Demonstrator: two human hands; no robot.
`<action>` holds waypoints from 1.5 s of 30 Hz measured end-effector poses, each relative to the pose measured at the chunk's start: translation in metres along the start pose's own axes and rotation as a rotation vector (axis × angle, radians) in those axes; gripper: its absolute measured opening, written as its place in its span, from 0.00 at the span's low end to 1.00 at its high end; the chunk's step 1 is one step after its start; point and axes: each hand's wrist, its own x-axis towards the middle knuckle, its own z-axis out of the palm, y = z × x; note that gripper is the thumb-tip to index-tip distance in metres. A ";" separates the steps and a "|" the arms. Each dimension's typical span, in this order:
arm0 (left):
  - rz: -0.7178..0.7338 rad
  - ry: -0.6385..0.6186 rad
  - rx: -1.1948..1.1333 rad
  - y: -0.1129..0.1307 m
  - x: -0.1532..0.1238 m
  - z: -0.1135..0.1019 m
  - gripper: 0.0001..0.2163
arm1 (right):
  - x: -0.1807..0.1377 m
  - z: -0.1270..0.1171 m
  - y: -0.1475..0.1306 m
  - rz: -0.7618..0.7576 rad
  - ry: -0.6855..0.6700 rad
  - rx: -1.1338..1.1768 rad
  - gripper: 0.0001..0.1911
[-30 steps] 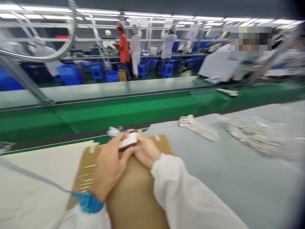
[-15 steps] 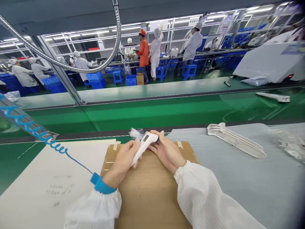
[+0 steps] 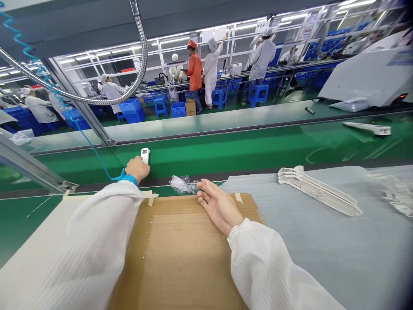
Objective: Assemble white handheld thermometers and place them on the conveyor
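Note:
At the green conveyor belt (image 3: 206, 153), my left hand (image 3: 137, 169) is closed around a white infrared thermometer (image 3: 145, 155); its head with a small dark display shows beyond my fingers. A blue strap with a coiled cord (image 3: 97, 151) circles my left wrist. My right hand (image 3: 219, 204) hovers around the far edge of the brown cardboard (image 3: 187, 249), palm turned inward, fingers loosely bent and holding nothing. Its fingertips are beside a crumpled clear plastic bag (image 3: 182, 184); whether they touch it I cannot tell.
White plastic shell parts (image 3: 319, 191) lie on the grey sheet (image 3: 290, 245) to the right. Another white part (image 3: 368, 128) rests on the belt. A metal flexible hose (image 3: 142, 56) hangs overhead. A white machine (image 3: 368, 77) stands back right, and several people work beyond.
My left hand has carried the thermometer forward and left from the cardboard to the belt. My right hand has let go of it and stays over the cardboard.

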 end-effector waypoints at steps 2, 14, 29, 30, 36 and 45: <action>0.093 -0.004 0.053 0.005 -0.011 0.005 0.15 | 0.001 -0.002 0.000 0.004 -0.002 0.012 0.12; 0.727 -0.338 0.045 -0.008 -0.153 0.029 0.14 | 0.000 0.001 -0.002 0.002 -0.009 -0.016 0.13; 0.467 0.043 -0.102 -0.032 -0.165 0.029 0.11 | -0.004 -0.002 -0.002 -0.014 -0.016 -0.132 0.27; 0.463 0.043 -0.103 -0.032 -0.165 0.029 0.11 | -0.004 -0.002 -0.002 -0.012 -0.012 -0.131 0.27; 0.451 0.054 -0.113 -0.031 -0.165 0.028 0.11 | -0.003 -0.003 -0.002 -0.003 -0.023 -0.133 0.25; 0.430 0.055 -0.134 -0.030 -0.164 0.027 0.11 | -0.003 -0.005 -0.001 -0.011 -0.042 -0.144 0.20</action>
